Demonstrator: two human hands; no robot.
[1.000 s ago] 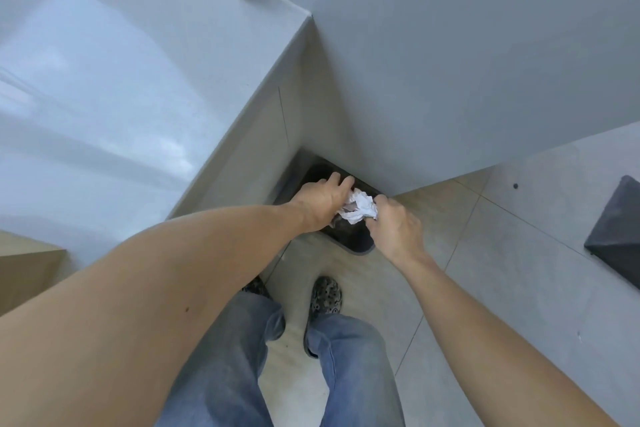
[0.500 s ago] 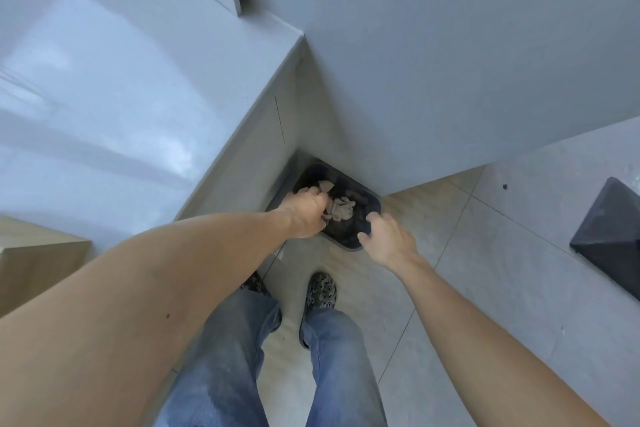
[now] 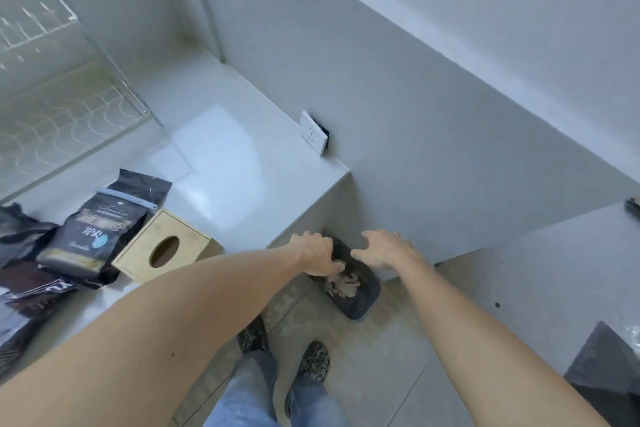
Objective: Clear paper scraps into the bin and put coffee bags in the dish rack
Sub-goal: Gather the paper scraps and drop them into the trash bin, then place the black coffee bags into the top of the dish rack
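A black bin (image 3: 360,302) stands on the floor in the corner beside the counter, with crumpled paper scraps (image 3: 341,284) lying inside it. My left hand (image 3: 317,253) hovers over the bin's left rim, fingers spread, holding nothing. My right hand (image 3: 384,251) is above the bin's far side, also spread and empty. Black coffee bags (image 3: 91,236) lie on the white counter (image 3: 221,163) at the left. A wire dish rack (image 3: 52,90) stands at the far left of the counter.
A wooden tissue box (image 3: 166,250) sits on the counter next to the coffee bags. A white socket plate (image 3: 313,132) is on the wall by the counter's end. A dark object (image 3: 602,371) stands on the floor at the right. My feet (image 3: 287,354) are below.
Both hands held a white paper wad over the bin, then let it drop in. The hands have lifted and spread. The view has tilted up, bringing the counter, bags and rack into sight.
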